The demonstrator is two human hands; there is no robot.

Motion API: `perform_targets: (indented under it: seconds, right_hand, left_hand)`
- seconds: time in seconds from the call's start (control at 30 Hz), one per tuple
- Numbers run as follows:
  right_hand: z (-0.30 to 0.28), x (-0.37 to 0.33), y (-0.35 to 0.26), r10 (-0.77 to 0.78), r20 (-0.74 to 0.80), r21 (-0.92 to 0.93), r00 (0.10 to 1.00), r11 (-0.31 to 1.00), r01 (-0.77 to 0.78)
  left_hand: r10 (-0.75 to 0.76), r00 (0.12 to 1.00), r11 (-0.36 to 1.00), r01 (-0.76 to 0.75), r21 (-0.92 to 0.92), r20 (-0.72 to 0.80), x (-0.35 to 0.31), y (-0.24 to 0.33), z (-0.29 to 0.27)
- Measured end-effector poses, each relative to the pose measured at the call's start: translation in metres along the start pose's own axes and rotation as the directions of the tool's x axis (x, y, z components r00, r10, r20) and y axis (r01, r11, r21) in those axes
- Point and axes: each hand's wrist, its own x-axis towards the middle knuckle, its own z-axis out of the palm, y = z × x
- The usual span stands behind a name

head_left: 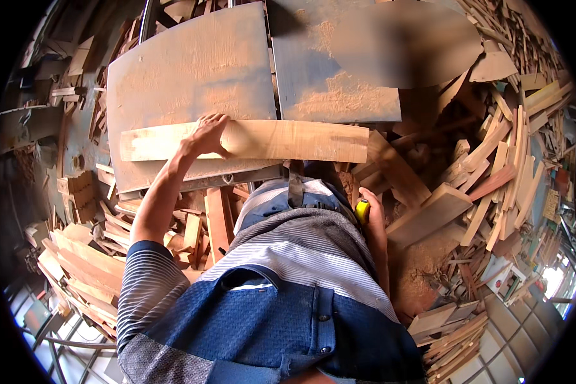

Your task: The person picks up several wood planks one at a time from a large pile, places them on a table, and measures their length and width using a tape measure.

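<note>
A long pale wooden board (294, 141) lies crosswise along the near part of a dusty metal table (192, 70), its right end reaching past the table's near edge. My left hand (207, 136) grips the board left of its middle, fingers at the far edge and thumb toward the near edge. Low by my right hip, my right hand (375, 216) is closed around a yellow and black tape measure (363, 210). No drawn-out blade shows on the tape measure. Part of that hand is hidden by the tape measure and my shirt.
Sawdust (345, 93) covers much of the second metal plate, across a narrow gap. A blurred rounded shape (416, 45) hangs over the far right. Timber offcuts (429, 211) crowd my right side, with long strips (525, 173) beyond. More curved wood pieces (86, 269) are stacked at left.
</note>
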Motion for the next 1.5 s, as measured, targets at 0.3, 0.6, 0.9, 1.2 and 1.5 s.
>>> perform_targets:
  seconds: [0.3, 0.6, 0.9, 1.2, 1.5]
  right_hand:
    - [0.033, 0.033, -0.021, -0.225, 0.036, -0.096, 0.974, 0.969, 0.228]
    - [0.007, 0.083, -0.025, -0.042, -0.122, 0.082, 0.992, 0.995, 0.052]
    - [0.026, 0.062, -0.076, 0.091, 0.028, 0.101, 0.995, 0.99, -0.093]
    - [0.065, 0.058, -0.081, -0.109, 0.034, -0.296, 0.993, 0.948, 0.114]
    - [0.07, 0.039, -0.083, -0.164, -0.022, -0.309, 0.986, 0.939, 0.149]
  left_hand:
    - [-0.042, 0.999, 0.998, 0.041, -0.044, -0.026, -0.013, 0.005, 0.008]
    - [-0.027, 0.97, 0.993, 0.054, 0.104, -0.242, -0.051, 0.029, 0.005]
    - [-0.076, 0.831, 0.997, 0.077, -0.022, -0.551, -0.079, 0.058, 0.028]
    - [-0.097, 0.895, 0.995, 0.093, -0.029, -0.436, -0.071, 0.054, 0.016]
    - [-0.008, 0.961, 1.0, 0.007, -0.003, -0.278, -0.064, 0.045, 0.005]
